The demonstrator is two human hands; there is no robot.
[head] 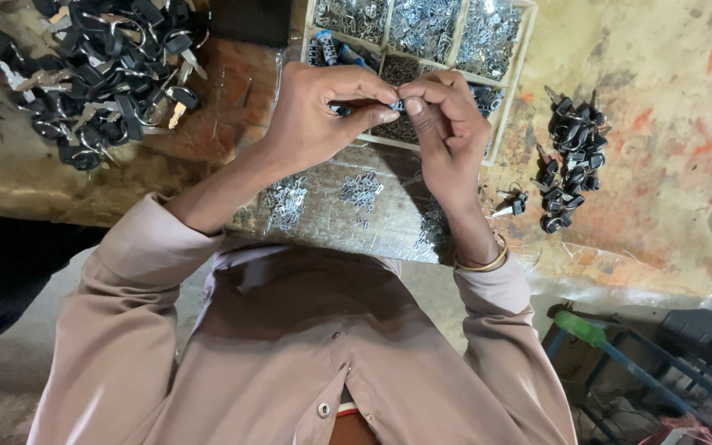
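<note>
At the far left I see a big pile of black keys point(100, 66) on the worn table point(669, 107). Next comes my left hand point(319, 111). Its thumb and fingers are pinched shut on a tiny metal part point(395, 105), held up in the air over the table. The part is too small for me to tell what it is. My right hand point(447, 132) meets it there, and its fingertips pinch the same part from the other side, so both hands touch at that spot. A gold bangle point(484, 264) sits on my right wrist. Behind the hands is a wooden tray point(521, 74) with boxes full of shiny bits. Under the hands lie small heaps of silver pieces point(360, 191). To the right is a smaller pile of black keys point(570, 161).
</note>
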